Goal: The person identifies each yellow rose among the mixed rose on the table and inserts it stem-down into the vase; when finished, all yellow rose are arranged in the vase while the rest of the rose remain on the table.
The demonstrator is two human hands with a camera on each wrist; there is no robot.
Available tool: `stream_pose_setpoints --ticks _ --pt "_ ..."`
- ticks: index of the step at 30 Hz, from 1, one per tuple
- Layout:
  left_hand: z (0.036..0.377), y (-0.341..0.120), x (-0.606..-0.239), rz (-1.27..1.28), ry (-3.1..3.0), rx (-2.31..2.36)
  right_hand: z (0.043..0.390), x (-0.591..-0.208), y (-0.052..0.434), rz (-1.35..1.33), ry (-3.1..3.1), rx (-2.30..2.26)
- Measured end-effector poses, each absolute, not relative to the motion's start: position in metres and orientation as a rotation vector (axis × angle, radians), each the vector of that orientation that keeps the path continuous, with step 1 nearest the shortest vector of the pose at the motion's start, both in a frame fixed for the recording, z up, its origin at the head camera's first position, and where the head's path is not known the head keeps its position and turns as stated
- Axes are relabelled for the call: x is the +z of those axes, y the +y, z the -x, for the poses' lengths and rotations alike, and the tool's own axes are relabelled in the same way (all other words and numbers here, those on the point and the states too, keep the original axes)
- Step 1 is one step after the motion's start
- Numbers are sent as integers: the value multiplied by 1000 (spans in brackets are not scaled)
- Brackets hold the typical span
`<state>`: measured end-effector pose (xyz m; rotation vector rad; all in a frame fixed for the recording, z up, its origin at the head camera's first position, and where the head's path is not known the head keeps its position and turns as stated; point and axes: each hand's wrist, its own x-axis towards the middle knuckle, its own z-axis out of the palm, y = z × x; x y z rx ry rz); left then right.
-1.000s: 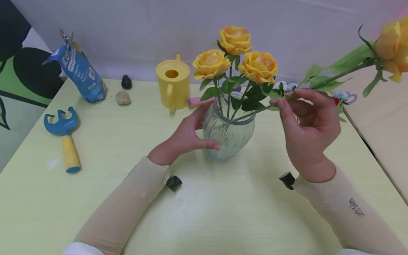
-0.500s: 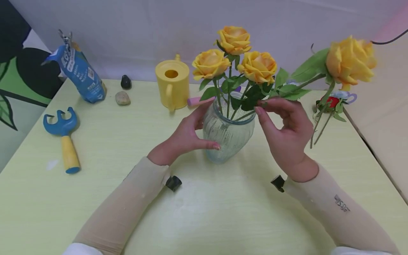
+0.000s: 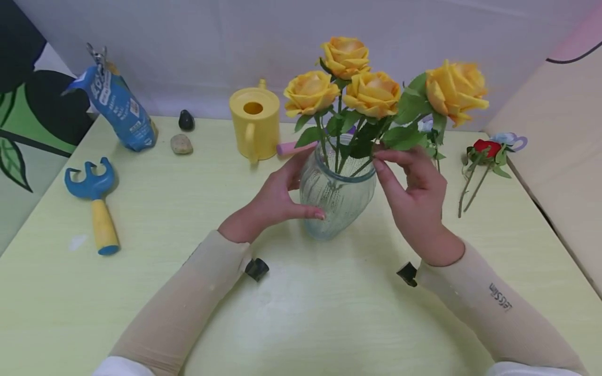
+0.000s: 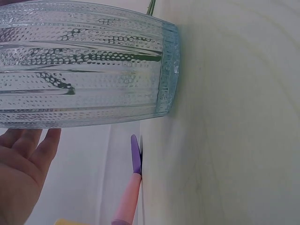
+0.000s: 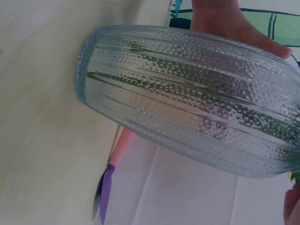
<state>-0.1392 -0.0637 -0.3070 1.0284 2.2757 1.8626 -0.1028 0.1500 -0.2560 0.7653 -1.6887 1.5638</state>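
A ribbed clear glass vase (image 3: 331, 211) stands on the table with several yellow roses in it. My left hand (image 3: 275, 201) holds the vase's left side, thumb across the front and fingers behind. In the left wrist view, fingertips (image 4: 49, 140) touch the dimpled glass. At the vase's right rim, my right hand (image 3: 418, 201) pinches the stem of a yellow rose (image 3: 455, 91) between thumb and index finger. That rose leans right, its stem running down into the vase mouth. Dark stem shapes show blurred through the glass (image 5: 187, 89) in the right wrist view.
Behind the vase are a yellow watering can (image 3: 256, 125) and a trowel (image 4: 127, 199) with pink handle and purple blade. A red rose (image 3: 489, 148) lies to the right. On the left are a blue bag (image 3: 123, 112), a black stone (image 3: 186, 120), a beige stone (image 3: 181, 144) and a hand rake (image 3: 97, 201).
My right hand has moved left to the vase rim, its rose swinging left and more upright as the stem goes into the vase. The left hand and vase have stayed put.
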Motion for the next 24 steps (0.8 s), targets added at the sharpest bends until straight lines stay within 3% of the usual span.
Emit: stream_pose_setpoints --ticks 16,24 --pt "138 -63 -306 -1020 2267 1867 92 -263 158 -743 -1654 1764" --pt "139 -63 -307 -1023 2258 1869 97 -246 153 -481 -1488 2171"
